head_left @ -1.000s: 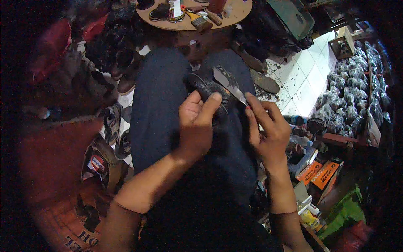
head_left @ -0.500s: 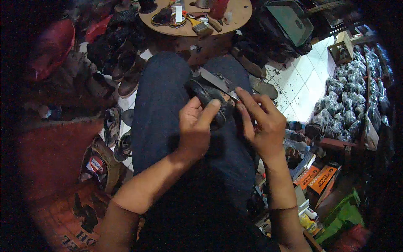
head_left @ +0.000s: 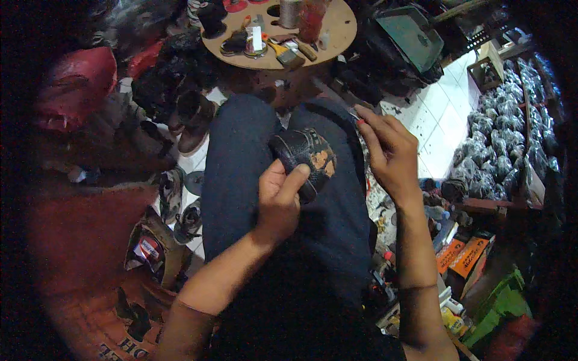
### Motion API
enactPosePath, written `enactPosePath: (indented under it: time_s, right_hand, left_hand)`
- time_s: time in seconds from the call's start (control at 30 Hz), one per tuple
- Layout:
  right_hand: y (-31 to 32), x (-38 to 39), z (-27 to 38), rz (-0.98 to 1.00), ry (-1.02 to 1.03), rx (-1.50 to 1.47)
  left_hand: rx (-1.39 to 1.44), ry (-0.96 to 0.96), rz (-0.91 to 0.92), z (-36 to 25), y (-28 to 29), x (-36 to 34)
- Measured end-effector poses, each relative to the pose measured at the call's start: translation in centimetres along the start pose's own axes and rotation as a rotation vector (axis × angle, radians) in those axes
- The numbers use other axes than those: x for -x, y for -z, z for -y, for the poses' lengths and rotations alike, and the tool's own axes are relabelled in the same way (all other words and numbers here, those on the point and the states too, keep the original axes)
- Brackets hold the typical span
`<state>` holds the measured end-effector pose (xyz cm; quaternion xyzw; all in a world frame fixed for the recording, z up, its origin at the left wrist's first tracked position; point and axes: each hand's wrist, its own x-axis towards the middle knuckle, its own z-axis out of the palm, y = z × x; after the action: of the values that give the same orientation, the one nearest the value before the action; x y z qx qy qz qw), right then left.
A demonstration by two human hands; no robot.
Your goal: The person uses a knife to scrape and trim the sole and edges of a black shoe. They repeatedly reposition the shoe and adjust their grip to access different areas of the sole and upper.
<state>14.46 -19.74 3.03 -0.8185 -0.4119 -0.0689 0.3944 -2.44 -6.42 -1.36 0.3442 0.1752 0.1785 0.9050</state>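
My left hand [head_left: 280,195] is closed around a black leather shoe [head_left: 295,149], its thumb pressed on the upper. Rough tan patches show on the shoe where the black surface is gone. It rests over my thighs, between the knees. My right hand [head_left: 391,141] grips a knife [head_left: 337,95] by the handle, with a bit of red showing near the fingers. The blade points up and left, away from the shoe, and looks blurred against the dark background.
Ahead stands a round wooden table [head_left: 334,30] with a brush [head_left: 286,56] and thread spools [head_left: 291,13]. Shoes [head_left: 194,120] lie on the floor at left. At right are a green dustpan [head_left: 412,33], plastic-wrapped bundles [head_left: 494,141] and orange boxes [head_left: 468,259].
My right hand has drawn the knife off the shoe, moving it up and to the right. The shoe's tan patches are now uncovered. My view has tilted slightly upward.
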Motion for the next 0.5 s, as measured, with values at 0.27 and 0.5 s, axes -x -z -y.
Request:
enactPosePath:
  time_s: [0.27,0.5]
  right_hand:
    - [1.3,4.7,2.6,-0.037,-0.232,-0.048]
    - [-0.8,9.5,6.5,-0.031,-0.11,0.014]
  left_hand:
    - [-0.011,0.036,0.048,-1.4,0.3,-0.8]
    - [-0.014,0.087,-0.016,-1.1,0.3,-0.3]
